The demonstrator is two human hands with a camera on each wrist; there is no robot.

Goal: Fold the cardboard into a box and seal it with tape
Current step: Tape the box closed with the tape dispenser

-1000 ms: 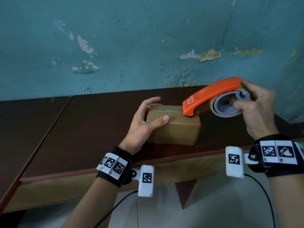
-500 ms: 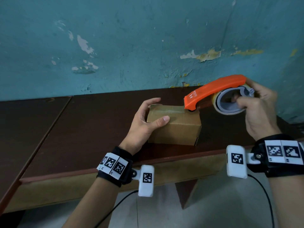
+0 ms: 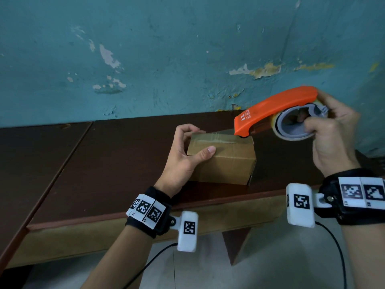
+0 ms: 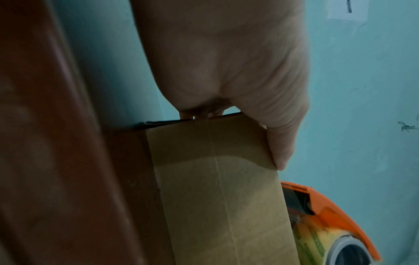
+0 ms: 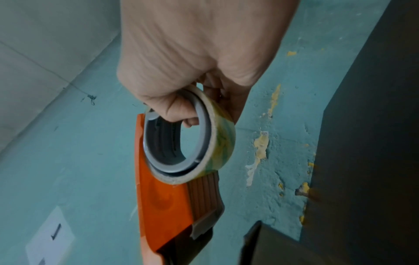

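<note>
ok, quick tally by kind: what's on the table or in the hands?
Cardboard box: 1, on the table, held by the left hand
Orange tape dispenser: 1, in the right hand
Tape roll: 1, on the dispenser
Total: 3

Matt brown cardboard box is wearing glossy clear tape strip; tape dispenser is showing smooth orange plastic; table is showing dark wood.
</note>
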